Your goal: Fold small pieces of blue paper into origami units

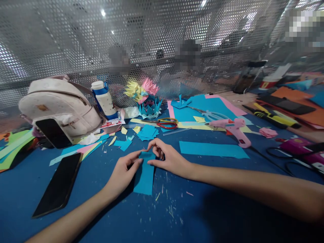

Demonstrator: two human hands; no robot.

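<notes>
A blue paper strip (pixel 144 180) lies lengthwise before me on the dark blue table, its far end between my fingers. My left hand (pixel 125 168) pinches the strip's upper left edge between thumb and fingertips. From the other side, my right hand (pixel 167 157) grips the upper right edge, index finger curled over the far end. Just beyond my fingers sits a small pile of cut blue paper pieces (pixel 147 132). Another long blue strip (pixel 212 149) rests to the right of my right hand.
A pink glue gun (pixel 234 130), red-and-yellow-handled scissors (pixel 167 123) and light blue scissors (pixel 215 115) lie beyond. Folded paper flowers (pixel 150 107) stand at the back beside a bottle (pixel 105 101) and backpack (pixel 60 104). A phone (pixel 59 184) lies left; a pliers-like yellow-black tool (pixel 273 116) lies right.
</notes>
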